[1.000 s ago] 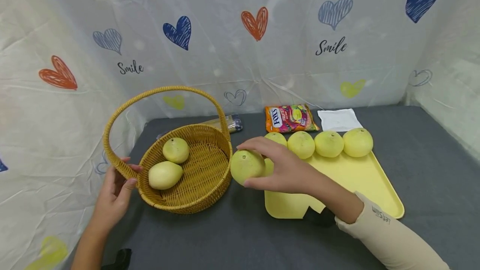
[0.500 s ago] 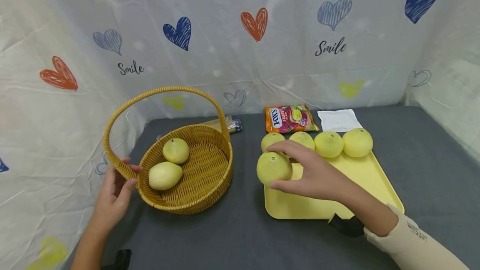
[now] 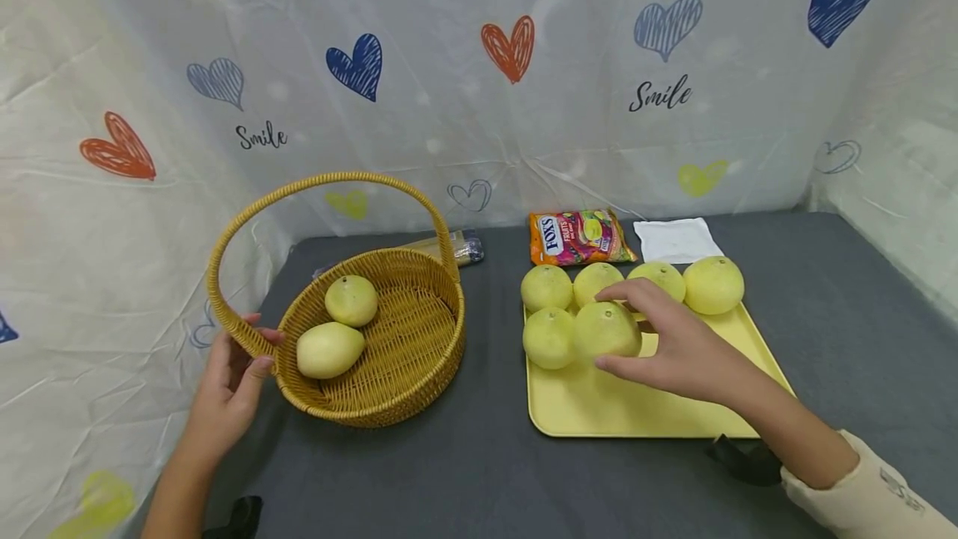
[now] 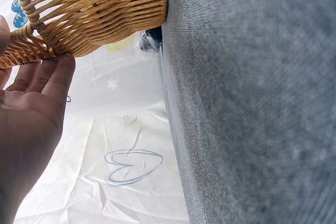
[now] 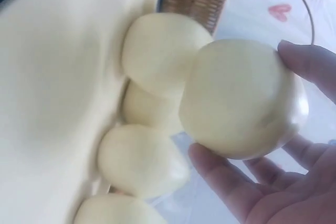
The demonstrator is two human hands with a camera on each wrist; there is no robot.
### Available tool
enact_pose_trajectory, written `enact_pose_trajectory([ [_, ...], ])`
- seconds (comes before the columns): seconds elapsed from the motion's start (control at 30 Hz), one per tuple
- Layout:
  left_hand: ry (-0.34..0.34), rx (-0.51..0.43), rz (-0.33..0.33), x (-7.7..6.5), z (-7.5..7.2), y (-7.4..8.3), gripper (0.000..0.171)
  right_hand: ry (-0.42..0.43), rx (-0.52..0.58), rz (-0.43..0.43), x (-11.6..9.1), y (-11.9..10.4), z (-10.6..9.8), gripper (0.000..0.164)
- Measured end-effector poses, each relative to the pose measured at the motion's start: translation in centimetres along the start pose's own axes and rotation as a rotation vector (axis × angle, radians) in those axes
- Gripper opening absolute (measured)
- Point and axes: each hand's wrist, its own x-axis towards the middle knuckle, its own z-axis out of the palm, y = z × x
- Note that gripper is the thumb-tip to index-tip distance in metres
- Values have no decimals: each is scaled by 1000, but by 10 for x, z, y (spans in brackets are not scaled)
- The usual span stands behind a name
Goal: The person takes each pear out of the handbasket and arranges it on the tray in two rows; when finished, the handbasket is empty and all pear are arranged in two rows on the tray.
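My left hand (image 3: 228, 389) holds the near-left end of the arched handle on a yellow wicker basket (image 3: 404, 398). In the left wrist view, that hand's fingertips (image 4: 65, 61) are at the basket's woven rim. Two pale fruits, a round grapefruit (image 3: 351, 300) and a longer smooth one (image 3: 330, 350), lie on the basket's left side. My right hand (image 3: 674, 348) grips a pale yellow-green grapefruit (image 3: 606, 331) between thumb and fingers over the yellow tray (image 3: 599, 414). Left of it sits another grapefruit (image 3: 549, 338); behind is a row of several, including a grapefruit (image 3: 546, 288) at the tray's corner.
An orange candy bag (image 3: 580, 237) and a white packet (image 3: 677, 239) lie behind the tray. Behind the basket is a clear-wrapped package (image 3: 467, 246). Grey cloth (image 3: 479, 472) covers the table, and a white printed curtain (image 3: 419, 131) hangs at the back and sides.
My right hand has moved right with the grapefruit, from beside the basket to over the tray, uncovering the grapefruit at the tray's left. My left hand and the basket have stayed put.
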Motion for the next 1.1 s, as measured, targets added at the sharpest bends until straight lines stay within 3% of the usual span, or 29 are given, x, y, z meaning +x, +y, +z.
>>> enact_pose_trajectory([
  [0.3,-5,29,-34,-3,0,0,52,26,-129,-21,2,20,3,59],
  [0.63,-4,45,7,1,1,3,53,4,-187,11,4,34,8,60],
  [1.1,10,50,-105,0,0,6,55,-26,-201,39,4,38,11,59],
])
